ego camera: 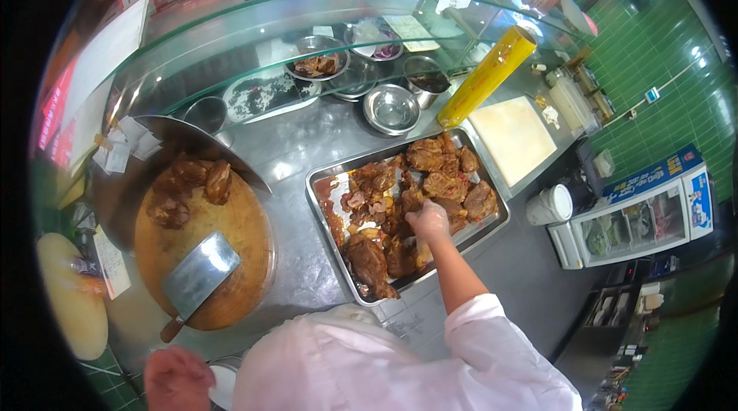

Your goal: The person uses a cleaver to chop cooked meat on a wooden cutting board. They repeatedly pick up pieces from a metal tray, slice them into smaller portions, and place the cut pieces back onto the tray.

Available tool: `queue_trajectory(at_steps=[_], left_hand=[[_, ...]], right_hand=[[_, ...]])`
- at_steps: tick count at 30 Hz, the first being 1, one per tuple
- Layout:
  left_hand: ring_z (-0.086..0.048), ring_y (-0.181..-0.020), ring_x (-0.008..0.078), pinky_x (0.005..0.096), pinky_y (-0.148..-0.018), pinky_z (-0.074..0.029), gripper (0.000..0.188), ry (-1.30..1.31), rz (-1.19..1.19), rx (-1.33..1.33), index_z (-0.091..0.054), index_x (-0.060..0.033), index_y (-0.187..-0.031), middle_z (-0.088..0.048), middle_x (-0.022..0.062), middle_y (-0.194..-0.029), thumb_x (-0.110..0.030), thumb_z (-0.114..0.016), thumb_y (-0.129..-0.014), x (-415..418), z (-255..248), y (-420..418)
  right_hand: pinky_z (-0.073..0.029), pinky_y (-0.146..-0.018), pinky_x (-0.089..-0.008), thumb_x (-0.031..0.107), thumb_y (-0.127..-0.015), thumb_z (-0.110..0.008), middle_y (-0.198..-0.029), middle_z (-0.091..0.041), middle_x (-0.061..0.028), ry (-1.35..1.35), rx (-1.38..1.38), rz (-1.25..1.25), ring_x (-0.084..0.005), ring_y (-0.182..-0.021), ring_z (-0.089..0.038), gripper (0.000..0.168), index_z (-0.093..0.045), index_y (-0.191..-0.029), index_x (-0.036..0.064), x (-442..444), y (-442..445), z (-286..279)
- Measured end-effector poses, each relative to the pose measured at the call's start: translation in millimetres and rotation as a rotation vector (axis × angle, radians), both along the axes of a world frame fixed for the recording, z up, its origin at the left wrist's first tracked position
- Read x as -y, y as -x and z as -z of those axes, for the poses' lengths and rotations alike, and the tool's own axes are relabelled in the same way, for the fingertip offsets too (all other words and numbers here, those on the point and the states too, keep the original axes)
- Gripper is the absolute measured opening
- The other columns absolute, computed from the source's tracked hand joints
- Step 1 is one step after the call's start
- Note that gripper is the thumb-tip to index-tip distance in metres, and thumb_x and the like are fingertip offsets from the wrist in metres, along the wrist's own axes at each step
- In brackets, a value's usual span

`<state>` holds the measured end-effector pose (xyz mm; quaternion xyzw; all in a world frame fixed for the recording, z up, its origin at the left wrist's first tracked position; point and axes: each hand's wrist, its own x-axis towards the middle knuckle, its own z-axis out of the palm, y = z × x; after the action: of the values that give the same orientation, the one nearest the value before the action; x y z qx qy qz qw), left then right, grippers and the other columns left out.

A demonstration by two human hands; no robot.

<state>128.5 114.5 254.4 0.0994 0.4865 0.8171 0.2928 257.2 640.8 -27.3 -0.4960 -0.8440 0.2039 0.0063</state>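
Observation:
My right hand (429,222), in a thin clear glove, reaches into a metal tray (336,272) of cooked meat in reddish sauce. Its fingers are on a brown piece of meat (411,199) near the tray's middle; whether they grip it is hard to tell. My left hand is out of view. At the left, a round wooden chopping block (251,238) bears several chunks of braised meat (218,182) at its far side. A cleaver (202,275) lies flat on the block's near part, its wooden handle over the edge.
Behind the tray stand nested steel bowls (392,109), a steel pot (426,81) and an upright, leaning yellow roll of film (489,76). A white cutting board (513,137) lies right of the tray. A curved metal guard (253,174) borders the block. Glass shelving (242,65) runs along the back.

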Motion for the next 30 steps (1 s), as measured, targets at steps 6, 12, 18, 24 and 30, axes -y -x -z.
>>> queue_trajectory(at_steps=[6,12,18,24,30], left_hand=[[-0.058,-0.099,0.0304,0.0399,-0.088,-0.047,0.051,0.116,0.061,0.003,-0.060,0.0051,-0.115,-0.059,0.0194,-0.110,-0.031,-0.069,-0.080,-12.7,14.5,-17.6],[-0.061,-0.099,0.0310,0.0414,-0.093,-0.046,0.040,0.026,0.137,0.165,-0.062,0.0036,-0.114,-0.060,0.0182,-0.111,-0.020,-0.074,-0.084,-9.7,23.3,-27.7],[-0.060,-0.100,0.0305,0.0411,-0.093,-0.045,0.039,-0.015,0.206,0.207,-0.063,0.0031,-0.114,-0.061,0.0177,-0.109,-0.020,-0.076,-0.085,-2.9,28.6,-30.3],[-0.060,-0.100,0.0296,0.0405,-0.092,-0.044,0.035,0.022,0.191,0.213,-0.065,0.0025,-0.113,-0.061,0.0177,-0.108,-0.020,-0.075,-0.088,9.4,26.1,-31.0],[-0.059,-0.098,0.0288,0.0398,-0.092,-0.044,0.033,0.037,0.201,0.222,-0.064,0.0025,-0.113,-0.061,0.0171,-0.108,-0.019,-0.073,-0.089,11.6,26.4,-23.1]], right_hand=[[-0.054,-0.096,-0.0442,0.035,-0.073,-0.076,-0.107,-0.073,-0.0248,0.058,0.282,0.019,-0.0393,-0.107,-0.070,0.065,-0.057,-0.124,-0.002,-6.2,22.6,-3.9],[-0.054,-0.098,-0.0438,0.029,-0.080,-0.073,-0.118,-0.070,-0.0219,-0.037,0.258,0.248,-0.0396,-0.118,-0.064,0.054,-0.059,-0.124,0.001,12.9,38.7,15.2],[-0.055,-0.097,-0.0453,0.017,-0.082,-0.074,-0.117,-0.068,-0.0208,-0.190,0.214,0.297,-0.0391,-0.118,-0.064,0.043,-0.062,-0.121,0.004,22.7,58.9,40.7],[-0.057,-0.092,-0.0446,0.019,-0.080,-0.076,-0.111,-0.071,-0.0224,-0.144,0.087,0.159,-0.0370,-0.108,-0.070,0.043,-0.061,-0.115,-0.001,13.2,45.6,42.3],[-0.060,-0.072,-0.0385,0.004,-0.081,-0.084,-0.099,-0.070,-0.0115,0.503,-0.940,0.347,-0.0224,-0.083,-0.071,0.043,-0.054,-0.111,0.001,-18.2,-11.1,9.0]])
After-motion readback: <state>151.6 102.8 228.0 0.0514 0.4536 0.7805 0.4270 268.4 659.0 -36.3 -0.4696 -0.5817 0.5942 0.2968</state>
